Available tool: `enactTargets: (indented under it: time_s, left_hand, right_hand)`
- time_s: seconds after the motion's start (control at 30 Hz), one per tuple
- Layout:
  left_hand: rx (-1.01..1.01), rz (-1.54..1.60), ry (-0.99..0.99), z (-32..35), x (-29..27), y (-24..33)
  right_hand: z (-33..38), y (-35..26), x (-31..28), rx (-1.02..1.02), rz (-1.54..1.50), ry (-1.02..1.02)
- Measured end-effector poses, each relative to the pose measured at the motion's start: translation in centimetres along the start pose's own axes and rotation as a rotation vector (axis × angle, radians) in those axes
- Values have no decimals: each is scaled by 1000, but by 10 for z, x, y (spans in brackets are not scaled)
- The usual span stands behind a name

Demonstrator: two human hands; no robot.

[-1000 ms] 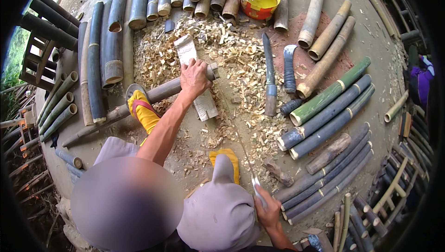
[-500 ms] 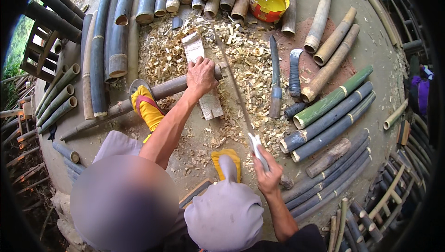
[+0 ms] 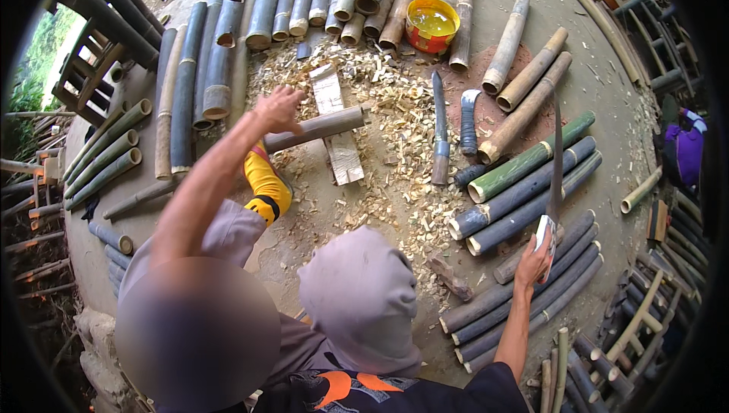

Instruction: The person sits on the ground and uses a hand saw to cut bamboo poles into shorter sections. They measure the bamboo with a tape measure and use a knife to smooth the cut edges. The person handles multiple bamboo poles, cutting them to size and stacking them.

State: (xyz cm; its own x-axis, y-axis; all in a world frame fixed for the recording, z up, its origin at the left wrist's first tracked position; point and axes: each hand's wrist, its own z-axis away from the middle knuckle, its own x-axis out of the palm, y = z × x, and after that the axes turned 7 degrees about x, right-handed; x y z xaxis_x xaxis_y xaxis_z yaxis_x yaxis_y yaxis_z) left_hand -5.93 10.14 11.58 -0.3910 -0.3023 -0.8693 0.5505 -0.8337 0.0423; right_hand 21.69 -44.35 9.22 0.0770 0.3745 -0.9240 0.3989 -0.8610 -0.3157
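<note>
My left hand (image 3: pixel 279 106) is raised over a brown bamboo pole (image 3: pixel 323 126), its fingers stretched and apart, holding nothing. The pole rests across a pale wooden block (image 3: pixel 328 90), its cut end just past the block's right edge. A foot in a yellow sock (image 3: pixel 266 185) is beside the pole; my left arm partly hides the pole. Out to the right, my right hand (image 3: pixel 534 261) is closed around the white handle of a handsaw (image 3: pixel 557 170). The saw's blade points away from me, over the ends of a green bamboo piece (image 3: pixel 531 156) and dark ones.
Wood chips (image 3: pixel 402 117) cover the ground around the block. A machete (image 3: pixel 440 136) and a dark wrapped-handle tool (image 3: pixel 468 124) lie on the right. Beyond is a yellow-and-red tub (image 3: pixel 432 27) of liquid. Cut bamboo lengths (image 3: pixel 266 7) line the far side, left and right.
My left hand has let go of the pole and lifted to the left. My right hand has swung the saw from beside the pole's end far out to the right.
</note>
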Motion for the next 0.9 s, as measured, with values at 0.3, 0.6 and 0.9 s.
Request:
enactTargets:
  time_s: [0.3,0.6,0.9]
  left_hand:
    - [153,-89,-88,150,-22,-37]
    - [-40,211,464,103,136,-56]
    - [-58,368,434,73,150,-70]
  right_hand:
    - [24,-63,24,44,-22,-85]
    - [-21,-295,173,-664,-452,-499]
    - [-49,-319,245,-34,-950,-1041]
